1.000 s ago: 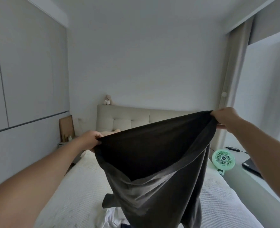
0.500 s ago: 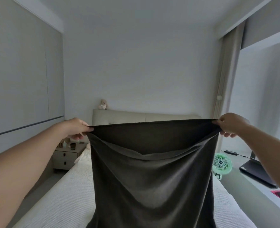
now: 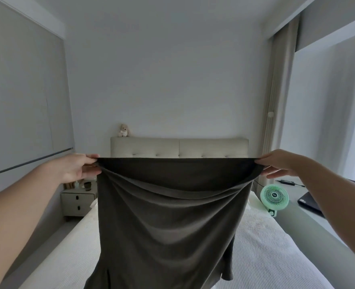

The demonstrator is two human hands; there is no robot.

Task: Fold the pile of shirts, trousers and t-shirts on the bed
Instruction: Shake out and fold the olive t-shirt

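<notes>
A dark grey-brown garment [image 3: 168, 222] hangs in the air in front of me, stretched flat along its top edge. My left hand [image 3: 76, 168] pinches the top left corner and my right hand [image 3: 280, 163] pinches the top right corner, both at about the same height. The cloth drapes down over the white bed [image 3: 266, 253] and hides the middle of it. The rest of the pile is out of sight behind the garment.
A padded headboard [image 3: 178, 148] with a small plush toy [image 3: 123, 130] on top stands at the far end. A bedside cabinet [image 3: 77, 202] is at the left. A green fan [image 3: 274, 195] and a laptop [image 3: 310, 202] sit on the ledge at right.
Both hands have pulled the garment's top edge taut and level and spread it wider. The view has tilted up, so the pile at the bottom is no longer seen.
</notes>
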